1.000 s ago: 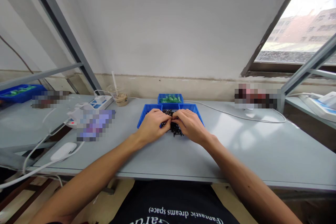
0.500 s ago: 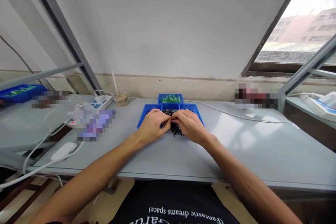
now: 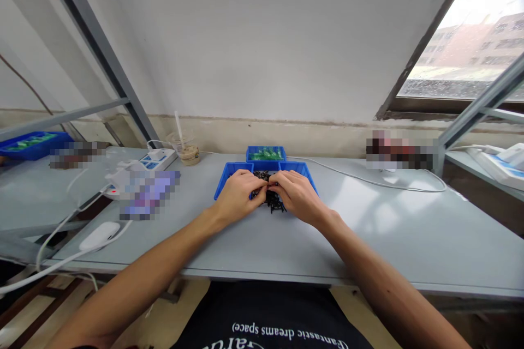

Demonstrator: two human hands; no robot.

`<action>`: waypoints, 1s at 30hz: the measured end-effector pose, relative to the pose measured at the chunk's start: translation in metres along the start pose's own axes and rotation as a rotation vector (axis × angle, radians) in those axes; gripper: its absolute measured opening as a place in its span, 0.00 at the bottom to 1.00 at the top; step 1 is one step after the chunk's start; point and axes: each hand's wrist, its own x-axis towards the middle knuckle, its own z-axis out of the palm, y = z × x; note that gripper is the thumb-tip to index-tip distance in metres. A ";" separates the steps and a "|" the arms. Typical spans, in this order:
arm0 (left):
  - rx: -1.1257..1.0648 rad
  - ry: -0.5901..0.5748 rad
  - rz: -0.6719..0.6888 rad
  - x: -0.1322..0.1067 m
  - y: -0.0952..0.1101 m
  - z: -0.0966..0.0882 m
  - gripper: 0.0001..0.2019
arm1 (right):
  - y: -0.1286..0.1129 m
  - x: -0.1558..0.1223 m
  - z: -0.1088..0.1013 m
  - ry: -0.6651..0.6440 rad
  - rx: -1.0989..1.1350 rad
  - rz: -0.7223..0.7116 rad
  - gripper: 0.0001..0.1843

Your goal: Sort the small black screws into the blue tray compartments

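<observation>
My left hand (image 3: 240, 196) and my right hand (image 3: 295, 193) meet over a pile of small black parts (image 3: 275, 203) on the table. Both have thumb and fingers pinched together, and the fingertips almost touch. Whatever sits between them is too small and covered to make out. Behind my left hand stands a blue bin (image 3: 224, 177), and another blue bin (image 3: 309, 174) is behind my right hand; my hands hide much of both. Between and beyond these, a third blue bin (image 3: 266, 164) holds small green pieces (image 3: 267, 154).
On the left are a power strip (image 3: 158, 159), a plastic cup with a straw (image 3: 189, 154), a blurred purple object (image 3: 151, 196) and a white adapter (image 3: 99, 235) with cables. A white cable (image 3: 368, 180) crosses the grey table (image 3: 409, 240) at right. Metal posts (image 3: 96, 49) flank the workplace.
</observation>
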 end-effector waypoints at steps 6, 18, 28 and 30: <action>0.007 -0.018 0.005 0.000 -0.001 0.000 0.11 | -0.001 0.001 0.001 -0.015 -0.026 0.005 0.10; 0.007 -0.011 0.019 0.000 -0.001 -0.001 0.11 | 0.000 0.000 0.002 -0.009 -0.033 -0.025 0.09; -0.003 -0.005 0.012 0.000 0.001 -0.003 0.12 | -0.001 0.001 0.001 -0.019 -0.047 -0.005 0.10; -0.004 -0.003 0.020 0.000 0.001 -0.003 0.12 | -0.001 0.001 0.001 -0.021 -0.049 0.001 0.10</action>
